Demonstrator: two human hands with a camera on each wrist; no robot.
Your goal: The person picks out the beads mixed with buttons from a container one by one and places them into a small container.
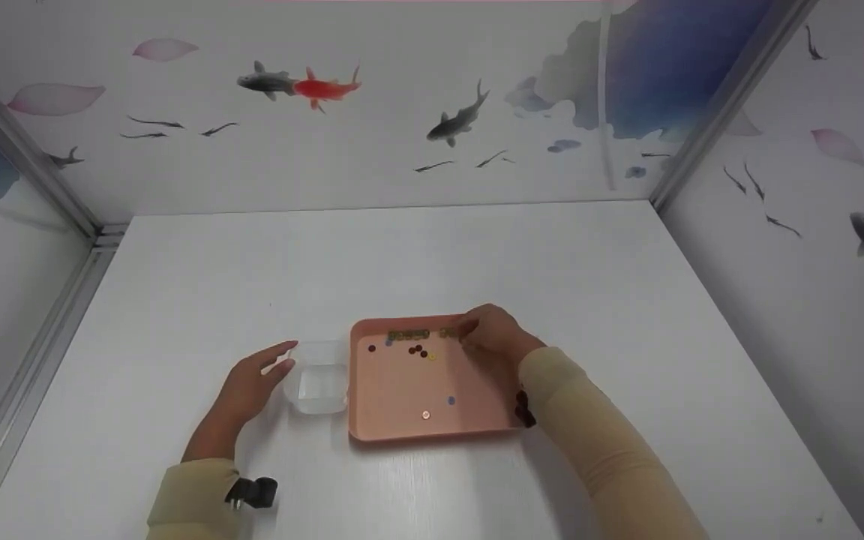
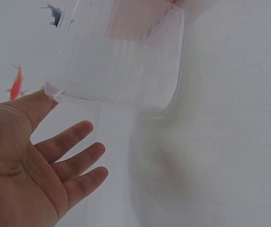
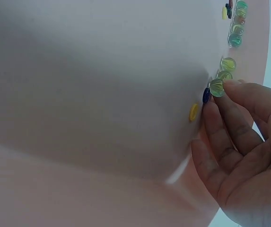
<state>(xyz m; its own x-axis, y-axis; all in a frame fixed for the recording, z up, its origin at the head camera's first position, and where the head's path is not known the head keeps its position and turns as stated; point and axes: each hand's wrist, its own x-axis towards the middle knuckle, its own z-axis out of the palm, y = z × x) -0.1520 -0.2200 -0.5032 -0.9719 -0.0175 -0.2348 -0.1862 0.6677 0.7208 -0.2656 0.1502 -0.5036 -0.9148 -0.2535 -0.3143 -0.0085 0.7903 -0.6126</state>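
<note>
My right hand [image 1: 496, 334] is over the far right corner of a pink tray [image 1: 394, 397]. Its thumb and fingers pinch a clear glass marble [image 3: 216, 88] with yellow-green swirls. Two similar marbles sit just beyond it, and a row of marbles [image 1: 408, 335] lines the tray's far wall. A dark blue button [image 3: 206, 95] and a yellow button [image 3: 193, 112] lie beside these fingers. At the left edge of a clear plastic container [image 1: 319, 406], my left hand [image 1: 247, 386] rests a digit on the corner [image 2: 54, 90], its other visible fingers extended and apart.
Several brown buttons [image 1: 418, 349], a blue button [image 1: 451, 400] and a pale button [image 1: 426, 415] lie scattered in the tray. The container stands against the tray's left side. White table [image 1: 289, 270] surrounds both; printed panels [image 1: 372, 165] rise behind and at the sides.
</note>
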